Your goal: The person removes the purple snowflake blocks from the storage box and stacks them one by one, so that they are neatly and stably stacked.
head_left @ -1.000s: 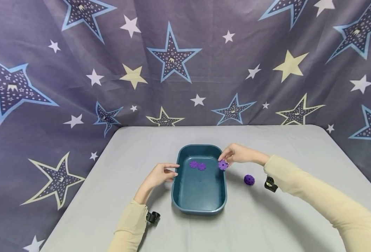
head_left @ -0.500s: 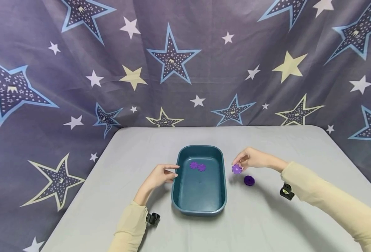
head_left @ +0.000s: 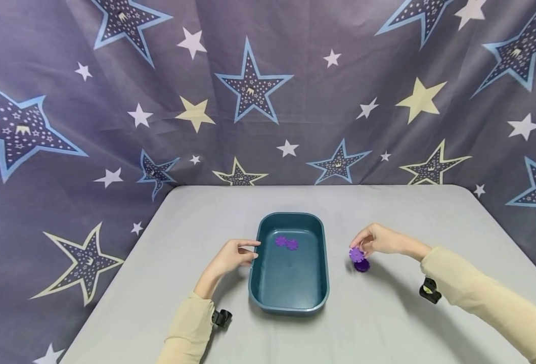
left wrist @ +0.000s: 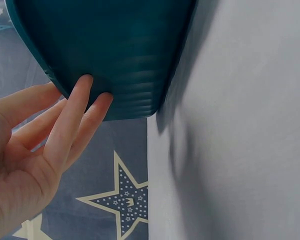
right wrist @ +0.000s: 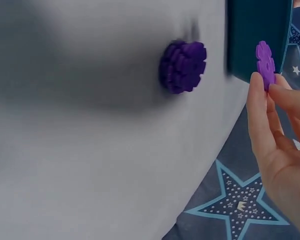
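My left hand (head_left: 229, 257) grips the left rim of a dark teal plastic bin (head_left: 291, 309); in the left wrist view, its fingertips (left wrist: 83, 87) lie against the bin's outer wall. Inside the bin, near its far end, lie two flat purple snowflake discs (head_left: 292, 244). My right hand (head_left: 382, 239) pinches another purple snowflake disc (right wrist: 265, 64) between thumb and fingers. From the head view, this disc partly overlaps a small stack of purple snowflake discs (right wrist: 184, 67) on the table. The right wrist view has the held disc raised apart from that stack.
A pale grey cloth covers the table (head_left: 218, 212). Behind and beside it hangs a dark curtain (head_left: 295, 101) printed with stars. Black wrist-camera mounts sit on both forearms, below the cuffs.
My right hand has moved away from the bin's right rim, rightward and nearer, to above the stack, with the snowflake disc still pinched. The left hand stays at the bin.
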The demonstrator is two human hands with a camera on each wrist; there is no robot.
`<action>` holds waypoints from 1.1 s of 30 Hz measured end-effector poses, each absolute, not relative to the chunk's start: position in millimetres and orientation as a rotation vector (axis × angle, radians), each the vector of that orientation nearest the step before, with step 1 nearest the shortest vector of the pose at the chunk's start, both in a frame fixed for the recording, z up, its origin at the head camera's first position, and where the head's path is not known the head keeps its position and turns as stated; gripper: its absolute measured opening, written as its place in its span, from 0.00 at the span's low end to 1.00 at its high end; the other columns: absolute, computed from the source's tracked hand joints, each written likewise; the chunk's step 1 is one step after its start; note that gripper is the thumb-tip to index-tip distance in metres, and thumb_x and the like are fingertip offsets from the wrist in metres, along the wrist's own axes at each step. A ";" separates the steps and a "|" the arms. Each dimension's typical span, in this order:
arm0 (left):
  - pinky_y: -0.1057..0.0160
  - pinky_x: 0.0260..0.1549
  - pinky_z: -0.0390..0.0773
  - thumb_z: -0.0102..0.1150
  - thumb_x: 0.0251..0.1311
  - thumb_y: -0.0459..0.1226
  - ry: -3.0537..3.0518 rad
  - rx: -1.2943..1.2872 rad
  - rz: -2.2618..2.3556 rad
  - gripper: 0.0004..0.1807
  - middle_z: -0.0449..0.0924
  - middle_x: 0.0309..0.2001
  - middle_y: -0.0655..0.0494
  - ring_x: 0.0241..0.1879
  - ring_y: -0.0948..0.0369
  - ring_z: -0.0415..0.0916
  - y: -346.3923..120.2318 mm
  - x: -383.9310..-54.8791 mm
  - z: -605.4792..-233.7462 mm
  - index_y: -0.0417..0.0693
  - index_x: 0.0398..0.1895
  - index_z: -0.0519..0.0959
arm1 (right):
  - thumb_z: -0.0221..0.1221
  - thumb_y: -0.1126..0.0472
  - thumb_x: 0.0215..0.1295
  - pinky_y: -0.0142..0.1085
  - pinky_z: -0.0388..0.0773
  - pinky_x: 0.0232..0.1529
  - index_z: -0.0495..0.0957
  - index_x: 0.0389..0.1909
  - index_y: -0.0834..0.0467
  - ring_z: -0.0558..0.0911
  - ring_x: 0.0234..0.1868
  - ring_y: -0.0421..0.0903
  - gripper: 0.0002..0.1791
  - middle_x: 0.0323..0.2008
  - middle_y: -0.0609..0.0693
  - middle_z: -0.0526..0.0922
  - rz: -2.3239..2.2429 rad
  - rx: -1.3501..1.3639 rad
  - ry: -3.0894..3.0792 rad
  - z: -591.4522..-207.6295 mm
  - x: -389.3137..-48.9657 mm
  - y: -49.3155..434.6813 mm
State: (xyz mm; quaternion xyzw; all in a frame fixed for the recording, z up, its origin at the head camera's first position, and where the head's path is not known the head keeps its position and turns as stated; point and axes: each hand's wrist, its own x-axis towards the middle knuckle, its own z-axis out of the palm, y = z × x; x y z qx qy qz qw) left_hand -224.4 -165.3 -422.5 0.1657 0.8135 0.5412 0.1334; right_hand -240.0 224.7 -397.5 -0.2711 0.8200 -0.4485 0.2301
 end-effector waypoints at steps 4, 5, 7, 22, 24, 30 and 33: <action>0.59 0.29 0.82 0.53 0.54 0.26 2.360 0.460 1.580 0.20 0.75 0.39 0.29 0.31 0.46 0.78 -163.4 -224.0 -422.9 0.24 0.51 0.68 | 0.45 0.80 0.48 0.40 0.81 0.33 0.72 0.38 0.80 0.80 0.29 0.50 0.14 0.32 0.68 0.79 -1.248 -0.731 2.265 -402.5 -238.5 230.1; 0.59 0.30 0.82 0.53 0.54 0.26 2.365 0.451 1.578 0.20 0.76 0.39 0.30 0.31 0.47 0.78 -163.2 -223.7 -422.3 0.25 0.51 0.69 | 0.46 0.80 0.48 0.39 0.82 0.33 0.72 0.37 0.80 0.80 0.29 0.51 0.14 0.32 0.68 0.79 -1.244 -0.734 2.269 -403.2 -238.6 230.9; 0.59 0.30 0.82 0.54 0.54 0.26 2.371 0.440 1.569 0.20 0.76 0.39 0.31 0.31 0.49 0.79 -162.8 -223.6 -421.8 0.26 0.51 0.69 | 0.46 0.80 0.48 0.38 0.82 0.32 0.73 0.37 0.80 0.80 0.28 0.51 0.14 0.32 0.68 0.79 -1.235 -0.734 2.275 -404.8 -238.4 232.4; 0.46 0.36 0.78 0.52 0.54 0.23 2.374 0.449 1.550 0.19 0.73 0.40 0.26 0.32 0.46 0.78 -156.3 -209.3 -397.6 0.22 0.50 0.68 | 0.47 0.80 0.49 0.37 0.82 0.30 0.75 0.35 0.78 0.79 0.27 0.48 0.12 0.30 0.64 0.80 -1.232 -0.699 2.298 -421.1 -237.2 238.3; 0.50 0.34 0.80 0.53 0.54 0.24 2.377 0.456 1.553 0.19 0.74 0.40 0.28 0.31 0.47 0.78 -158.1 -212.3 -402.4 0.23 0.50 0.68 | 0.47 0.80 0.48 0.37 0.82 0.30 0.74 0.35 0.78 0.79 0.28 0.48 0.13 0.30 0.64 0.80 -1.235 -0.696 2.301 -422.5 -238.0 239.1; 0.61 0.29 0.82 0.54 0.54 0.26 2.395 0.461 1.545 0.19 0.77 0.38 0.32 0.29 0.54 0.79 -162.7 -224.0 -420.3 0.26 0.50 0.70 | 0.46 0.81 0.49 0.38 0.82 0.31 0.75 0.35 0.78 0.79 0.28 0.48 0.13 0.29 0.64 0.80 -1.232 -0.692 2.304 -425.4 -240.4 239.7; 0.61 0.29 0.82 0.54 0.54 0.26 2.396 0.459 1.541 0.19 0.77 0.38 0.32 0.29 0.54 0.79 -162.5 -224.1 -420.6 0.27 0.50 0.70 | 0.46 0.81 0.49 0.37 0.82 0.30 0.75 0.34 0.78 0.79 0.27 0.47 0.12 0.29 0.63 0.80 -1.224 -0.697 2.307 -427.0 -240.7 239.2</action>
